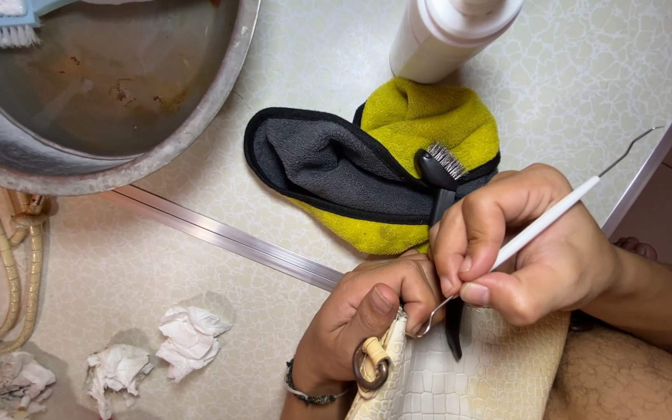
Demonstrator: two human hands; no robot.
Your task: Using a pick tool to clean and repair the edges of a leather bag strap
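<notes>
A right hand is pinching a thin white pick with hooked metal ends, its length slanting from lower left to upper right. The left hand is gripping a cream crocodile-embossed bag just under the lower hook, near a yellow-and-grey microfibre cloth.

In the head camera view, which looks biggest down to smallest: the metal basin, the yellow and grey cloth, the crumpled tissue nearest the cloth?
1. Metal basin, largest though partly cut off.
2. Yellow and grey cloth.
3. Crumpled tissue, smallest.
</notes>
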